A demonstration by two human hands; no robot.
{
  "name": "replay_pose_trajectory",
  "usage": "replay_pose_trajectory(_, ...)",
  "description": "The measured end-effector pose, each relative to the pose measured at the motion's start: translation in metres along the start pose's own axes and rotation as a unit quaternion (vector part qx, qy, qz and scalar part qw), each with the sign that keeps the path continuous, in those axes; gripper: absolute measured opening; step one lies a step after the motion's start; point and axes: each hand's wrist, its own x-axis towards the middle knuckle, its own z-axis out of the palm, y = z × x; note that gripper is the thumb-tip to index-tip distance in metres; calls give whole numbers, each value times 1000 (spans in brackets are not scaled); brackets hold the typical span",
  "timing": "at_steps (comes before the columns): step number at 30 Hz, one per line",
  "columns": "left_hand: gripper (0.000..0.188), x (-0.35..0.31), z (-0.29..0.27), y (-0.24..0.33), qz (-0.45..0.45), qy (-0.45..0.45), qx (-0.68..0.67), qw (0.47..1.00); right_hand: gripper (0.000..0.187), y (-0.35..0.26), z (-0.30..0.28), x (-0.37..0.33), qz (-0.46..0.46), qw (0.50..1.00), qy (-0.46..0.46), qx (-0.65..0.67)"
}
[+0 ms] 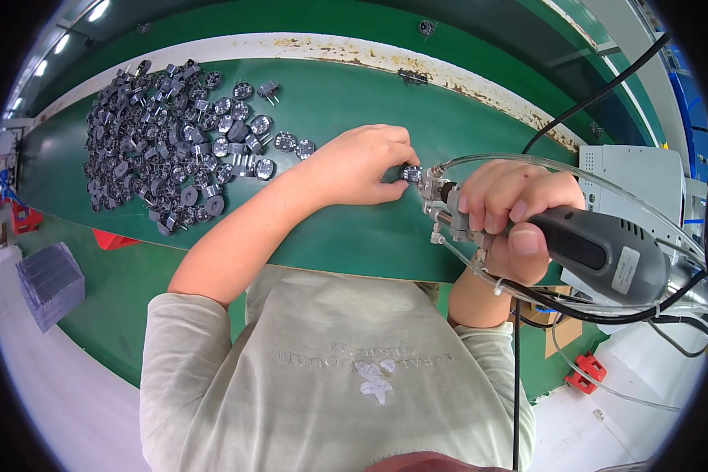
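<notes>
Left hand: left hand (359, 164) is pinching a small grey plug part (411, 174) between thumb and fingertips, closed on it and pressing it down onto the green desk (346, 94).
Right hand: right hand (510, 216) is wrapping fully around the grey powered screwdriver (598, 250), fingers closed on its body.
Tool axis: screwdriver is lying nearly level, its long axis running from the lower right up toward the left, metal nose (436, 193) pointing at the plug part.
Key relation: plug part is sitting just left of the tool nose, touching or almost touching it; I cannot tell which. Left hand is the nearer one, already on the part, with the right hand just behind the nose.
Hoses: clear tubes (527, 161) and black cable (598, 94) are looping off the tool to the right.
Supply: heap of grey plug parts (165, 141) is lying well apart at the far left of the desk.
</notes>
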Motion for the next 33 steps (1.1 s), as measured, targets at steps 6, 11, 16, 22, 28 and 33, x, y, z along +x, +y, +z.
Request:
replay_pose_trajectory(6,24,-1,2,-1,8,11,-7,1000,26,14,-4,4,-53,997,-52,15)
replay_pose_trajectory(11,22,5,-4,4,0,-20,-13,1000,28,12,-3,6,-13,995,-72,-69)
replay_pose_trajectory(16,20,3,-6,11,6,-15,32,999,28,7,-1,-3,-7,999,6,46)
replay_pose_trajectory(22,26,71,-41,-5,14,79,225,971,39,-40,-27,-2,-130,989,60,41)
replay_pose_trajectory(28,42,142,-49,-89,-168,152,294,929,30,-3,-27,-6,-87,988,105,75)
replay_pose_trajectory(33,32,120,-83,-127,-149,87,267,948,29,-7,-28,-4,-73,986,124,79)
